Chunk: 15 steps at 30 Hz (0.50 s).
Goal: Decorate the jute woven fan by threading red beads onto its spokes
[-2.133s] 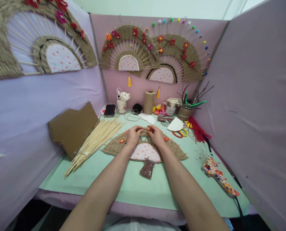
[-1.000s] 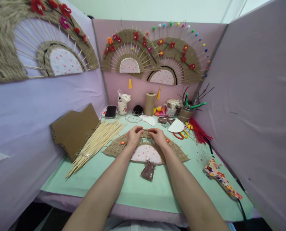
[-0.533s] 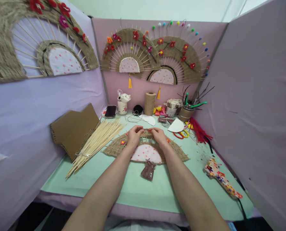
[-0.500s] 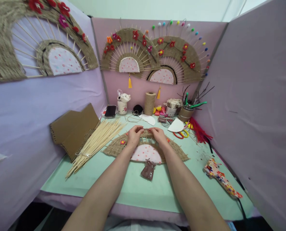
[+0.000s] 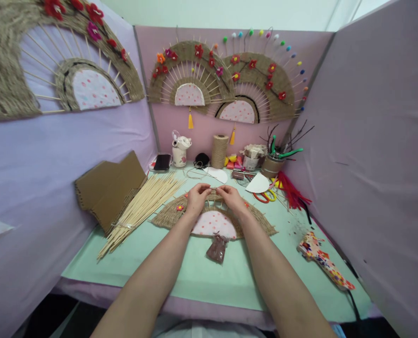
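Observation:
A half-round fan (image 5: 166,217) of twine woven over thin sticks lies on the table, with small red flowers and a dotted white half-circle (image 5: 214,224) at its centre. My left hand (image 5: 197,197) is closed at the fan's top edge, thumb and fingers pinching there. Close beside it, my right hand (image 5: 231,197) pinches the same edge, its fingertips a short gap from the left ones. Whatever small thing may be between the fingertips is too small to make out. A small brown pouch (image 5: 217,249) lies against the fan's lower edge.
On the left lie a stick bundle (image 5: 142,202) and folded cardboard (image 5: 110,188). Behind stand a twine spool (image 5: 219,151) and a can with green-handled pliers (image 5: 272,165). Scissors (image 5: 269,195), red pipe cleaners (image 5: 293,190) and a flower-patterned, corded tool (image 5: 323,260) are on the right.
Both hands stay at the fan's top edge, with at most a tiny shift of the right fingers. The whole view has moved very slightly.

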Available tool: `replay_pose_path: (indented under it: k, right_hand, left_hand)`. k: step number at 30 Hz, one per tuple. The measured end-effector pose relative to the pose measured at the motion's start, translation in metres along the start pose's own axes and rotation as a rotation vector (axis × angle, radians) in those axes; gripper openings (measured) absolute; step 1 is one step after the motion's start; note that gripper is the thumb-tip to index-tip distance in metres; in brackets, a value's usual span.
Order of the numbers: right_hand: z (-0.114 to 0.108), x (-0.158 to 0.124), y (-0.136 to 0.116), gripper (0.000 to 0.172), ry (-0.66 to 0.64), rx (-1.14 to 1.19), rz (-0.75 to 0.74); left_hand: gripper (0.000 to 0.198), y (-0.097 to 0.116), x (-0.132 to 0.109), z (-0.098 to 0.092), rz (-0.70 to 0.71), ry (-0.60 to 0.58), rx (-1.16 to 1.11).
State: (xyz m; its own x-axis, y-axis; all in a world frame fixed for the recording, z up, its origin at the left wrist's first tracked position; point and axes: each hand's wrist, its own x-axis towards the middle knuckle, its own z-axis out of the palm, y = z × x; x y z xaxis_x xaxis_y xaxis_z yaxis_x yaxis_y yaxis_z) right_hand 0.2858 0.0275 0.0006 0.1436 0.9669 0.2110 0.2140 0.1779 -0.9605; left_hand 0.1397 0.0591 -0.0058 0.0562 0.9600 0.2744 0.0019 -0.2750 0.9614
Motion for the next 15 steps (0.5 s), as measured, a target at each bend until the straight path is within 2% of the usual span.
replay_pose_path:
  k: [15]
  right_hand:
    - [-0.0003,0.0022,0.0002,0.036,-0.002,-0.111,-0.065]
  left_hand:
    - [0.014,0.0040,-0.0007,0.0000,-0.048,-0.069,-0.118]
